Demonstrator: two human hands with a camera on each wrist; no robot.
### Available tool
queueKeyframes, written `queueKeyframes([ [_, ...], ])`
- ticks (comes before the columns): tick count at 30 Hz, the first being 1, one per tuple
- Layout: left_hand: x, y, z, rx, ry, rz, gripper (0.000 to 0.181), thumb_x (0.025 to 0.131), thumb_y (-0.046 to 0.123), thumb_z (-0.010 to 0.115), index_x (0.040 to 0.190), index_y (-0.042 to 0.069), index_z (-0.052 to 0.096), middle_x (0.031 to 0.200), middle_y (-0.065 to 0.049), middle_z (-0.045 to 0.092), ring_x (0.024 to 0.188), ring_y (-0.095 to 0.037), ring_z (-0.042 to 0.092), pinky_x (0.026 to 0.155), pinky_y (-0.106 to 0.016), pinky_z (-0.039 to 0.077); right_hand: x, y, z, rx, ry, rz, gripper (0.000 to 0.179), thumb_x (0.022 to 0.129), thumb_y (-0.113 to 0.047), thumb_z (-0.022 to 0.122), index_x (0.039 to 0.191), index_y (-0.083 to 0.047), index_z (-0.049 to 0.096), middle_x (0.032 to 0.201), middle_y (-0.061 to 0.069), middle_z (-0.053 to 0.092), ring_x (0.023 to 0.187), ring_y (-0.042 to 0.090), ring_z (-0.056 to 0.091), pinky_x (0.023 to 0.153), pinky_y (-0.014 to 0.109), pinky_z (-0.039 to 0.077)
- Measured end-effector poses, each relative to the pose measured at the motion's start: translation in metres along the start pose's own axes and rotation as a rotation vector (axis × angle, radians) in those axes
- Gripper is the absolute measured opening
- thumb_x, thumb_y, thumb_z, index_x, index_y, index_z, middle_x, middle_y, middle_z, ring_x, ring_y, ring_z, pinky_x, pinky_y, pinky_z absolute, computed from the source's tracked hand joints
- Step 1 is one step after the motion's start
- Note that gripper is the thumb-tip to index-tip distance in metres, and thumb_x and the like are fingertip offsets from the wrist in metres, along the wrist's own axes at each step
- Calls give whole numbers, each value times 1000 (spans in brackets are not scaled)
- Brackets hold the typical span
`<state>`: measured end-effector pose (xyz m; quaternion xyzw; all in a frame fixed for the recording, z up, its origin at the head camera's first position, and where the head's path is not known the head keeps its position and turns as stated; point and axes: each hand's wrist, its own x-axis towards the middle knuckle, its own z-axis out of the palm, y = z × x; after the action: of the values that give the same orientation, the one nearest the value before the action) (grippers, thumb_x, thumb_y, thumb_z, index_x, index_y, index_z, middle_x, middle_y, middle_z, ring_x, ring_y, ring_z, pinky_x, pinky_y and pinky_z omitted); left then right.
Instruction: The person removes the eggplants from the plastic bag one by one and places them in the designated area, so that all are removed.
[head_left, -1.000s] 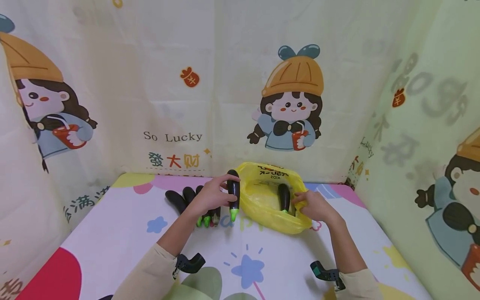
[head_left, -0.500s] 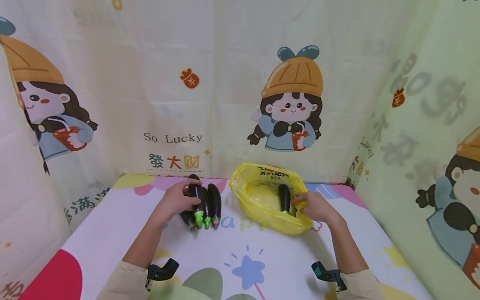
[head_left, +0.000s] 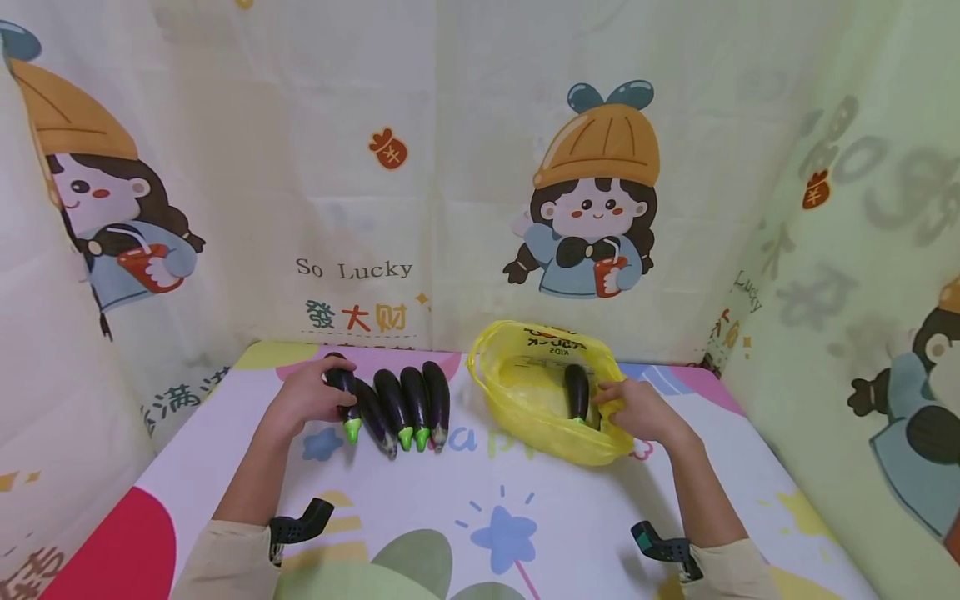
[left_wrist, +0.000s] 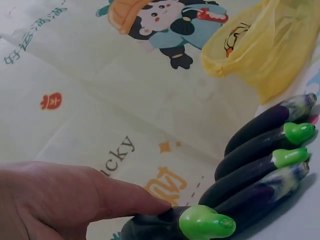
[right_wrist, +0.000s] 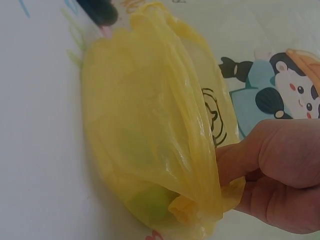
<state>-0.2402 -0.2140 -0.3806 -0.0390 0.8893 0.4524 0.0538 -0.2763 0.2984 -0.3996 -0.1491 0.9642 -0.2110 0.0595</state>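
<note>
My left hand (head_left: 311, 396) holds a dark purple eggplant (head_left: 351, 427) with a bright green cap, at the left end of a row. The left wrist view shows a finger along that eggplant (left_wrist: 152, 227), close to its cap. Several more eggplants (head_left: 415, 400) lie side by side just right of it, caps toward me. On the right, my right hand (head_left: 637, 408) pinches the rim of a yellow plastic bag (head_left: 525, 433), fingers partly inside its mouth. Inside the bag stands one eggplant (head_left: 577, 392); a green cap (right_wrist: 155, 202) shows through the plastic in the right wrist view.
The table (head_left: 420, 492) wears a printed cover with a blue star and colored shapes. Cartoon-printed cloth (head_left: 480, 208) hangs close behind the bag and eggplants, and more cloth walls (head_left: 810, 333) stand on both sides.
My left hand has carried the eggplant leftward from beside the bag, over the others, to the row's left end. The right hand has stayed at the bag's rim.
</note>
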Motion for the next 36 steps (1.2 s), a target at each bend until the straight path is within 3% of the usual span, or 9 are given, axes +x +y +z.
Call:
queueKeyframes([
  [5, 4, -6, 0, 68, -1, -18, 57, 90, 8, 71, 145, 2, 54, 140, -39, 48, 115, -47, 58, 79, -38, 64, -2, -1, -2, 3, 1, 0, 43, 84, 9, 59, 122, -2, 76, 148, 26, 57, 142, 59, 40, 101, 58, 53],
  [9, 6, -9, 0, 137, 4, -20, 56, 89, 10, 72, 142, 2, 57, 143, -38, 48, 121, -51, 49, 96, -55, 57, -2, -3, -3, 1, 2, 1, 43, 84, 9, 59, 122, -2, 76, 148, 26, 57, 141, 59, 40, 104, 61, 51],
  [12, 7, -12, 1, 162, -3, -29, 55, 87, 10, 73, 140, 2, 59, 144, -37, 48, 121, -51, 50, 100, -61, 52, -3, -3, -3, -4, 3, 3, 43, 85, 8, 60, 122, -2, 76, 148, 26, 57, 141, 59, 40, 101, 59, 52],
  [19, 10, -18, 4, 115, -44, -114, 56, 89, 7, 72, 142, 0, 56, 142, -38, 47, 103, -38, 62, 76, -35, 63, -3, -3, -2, -12, 5, -13, 42, 84, 8, 60, 121, -2, 77, 147, 27, 58, 140, 60, 41, 87, 44, 53],
  [23, 11, -20, 6, 81, -56, -141, 57, 90, 7, 73, 143, -2, 53, 138, -37, 50, 85, -27, 69, 73, -33, 63, -4, -3, -2, -3, 6, -6, 42, 84, 8, 60, 121, -2, 77, 147, 26, 58, 140, 60, 41, 93, 49, 55],
  [27, 14, -21, 8, 65, -63, -162, 58, 90, 7, 74, 144, -2, 52, 138, -37, 51, 79, -23, 71, 73, -34, 64, -4, -3, -1, -1, 3, 1, 42, 84, 9, 61, 120, -2, 77, 147, 26, 58, 139, 60, 42, 95, 52, 56],
  [33, 14, -22, 13, 64, -53, -163, 59, 89, 8, 75, 143, -2, 51, 136, -38, 50, 82, -25, 70, 72, -33, 64, -3, -2, -2, -10, 10, -19, 41, 83, 9, 61, 118, -2, 78, 145, 27, 59, 137, 59, 44, 84, 43, 54],
  [36, 14, -21, 14, 72, -45, -152, 60, 89, 9, 76, 143, -2, 51, 135, -38, 50, 88, -28, 69, 72, -34, 64, -2, -2, -1, -15, 15, -15, 41, 83, 8, 62, 118, -3, 79, 145, 26, 59, 138, 59, 44, 87, 45, 55],
])
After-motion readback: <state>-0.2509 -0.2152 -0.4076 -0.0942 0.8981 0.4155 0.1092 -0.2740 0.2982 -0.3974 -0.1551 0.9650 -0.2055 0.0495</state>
